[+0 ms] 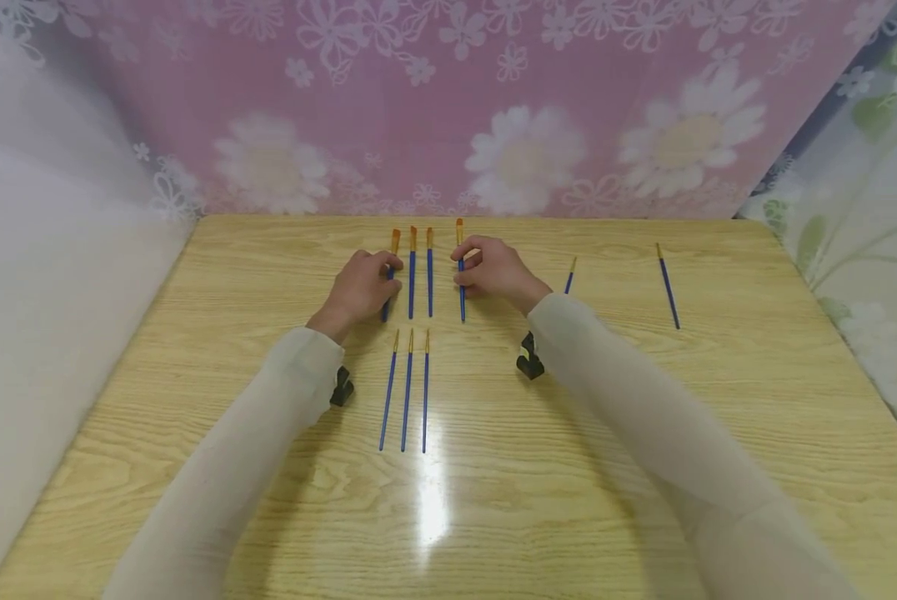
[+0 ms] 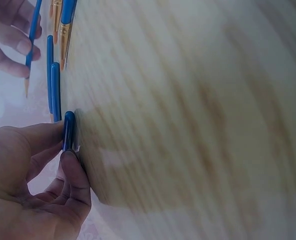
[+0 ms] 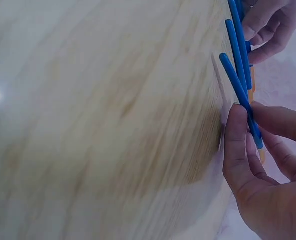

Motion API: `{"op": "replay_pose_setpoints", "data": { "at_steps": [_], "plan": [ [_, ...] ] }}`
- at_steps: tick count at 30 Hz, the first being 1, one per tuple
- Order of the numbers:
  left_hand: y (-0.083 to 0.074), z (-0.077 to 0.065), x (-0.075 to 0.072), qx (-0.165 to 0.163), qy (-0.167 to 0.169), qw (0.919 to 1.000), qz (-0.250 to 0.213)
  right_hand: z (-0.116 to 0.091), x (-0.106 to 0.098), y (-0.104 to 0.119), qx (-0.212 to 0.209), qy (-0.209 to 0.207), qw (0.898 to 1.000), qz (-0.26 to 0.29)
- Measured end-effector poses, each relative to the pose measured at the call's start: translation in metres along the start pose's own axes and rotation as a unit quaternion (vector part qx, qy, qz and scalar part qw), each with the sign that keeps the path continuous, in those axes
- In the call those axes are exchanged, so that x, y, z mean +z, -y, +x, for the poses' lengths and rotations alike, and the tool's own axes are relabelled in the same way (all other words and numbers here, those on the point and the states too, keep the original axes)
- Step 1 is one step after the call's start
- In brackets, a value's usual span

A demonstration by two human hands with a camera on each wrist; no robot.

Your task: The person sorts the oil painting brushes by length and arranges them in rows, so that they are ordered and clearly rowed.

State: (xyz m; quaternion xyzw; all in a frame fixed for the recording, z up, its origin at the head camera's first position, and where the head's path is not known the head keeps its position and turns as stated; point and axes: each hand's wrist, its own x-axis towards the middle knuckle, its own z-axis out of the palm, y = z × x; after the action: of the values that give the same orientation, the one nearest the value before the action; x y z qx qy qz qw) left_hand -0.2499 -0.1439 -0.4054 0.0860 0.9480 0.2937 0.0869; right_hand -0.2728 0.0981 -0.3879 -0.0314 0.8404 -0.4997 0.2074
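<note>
My left hand (image 1: 362,287) pinches the blue handle of the leftmost wide-tipped paintbrush (image 1: 395,242). In the left wrist view, thumb and fingertip meet on either side of that handle (image 2: 68,131) at the table surface. My right hand (image 1: 493,268) pinches another wide-tipped paintbrush (image 1: 462,308) by its handle, orange bristles pointing away from me. From the right wrist, its handle (image 3: 233,72) appears tilted, the butt end raised off the table. Between the hands, two similar paintbrushes (image 1: 412,279) (image 1: 429,279) lie side by side, bristles away from me.
Nearer to me, three thin paintbrushes (image 1: 407,400) lie in a row. Off to the right are a thin paintbrush (image 1: 668,287) and another (image 1: 571,273) partly hidden by my right forearm. A pink floral curtain (image 1: 418,108) hangs behind the wooden table (image 1: 193,333).
</note>
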Motion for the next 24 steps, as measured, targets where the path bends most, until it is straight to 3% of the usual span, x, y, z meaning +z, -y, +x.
{"op": "replay_pose_setpoints", "data": {
  "at_steps": [14,24],
  "plan": [
    [0.0,-0.001,-0.002,-0.004,0.0,0.9999,-0.009,0.013,0.025,0.021,-0.003,-0.021,0.997,-0.07],
    [0.002,0.0,-0.002,-0.007,0.004,0.9999,-0.01,0.016,0.031,0.02,-0.025,-0.033,0.987,-0.154]
  ]
}}
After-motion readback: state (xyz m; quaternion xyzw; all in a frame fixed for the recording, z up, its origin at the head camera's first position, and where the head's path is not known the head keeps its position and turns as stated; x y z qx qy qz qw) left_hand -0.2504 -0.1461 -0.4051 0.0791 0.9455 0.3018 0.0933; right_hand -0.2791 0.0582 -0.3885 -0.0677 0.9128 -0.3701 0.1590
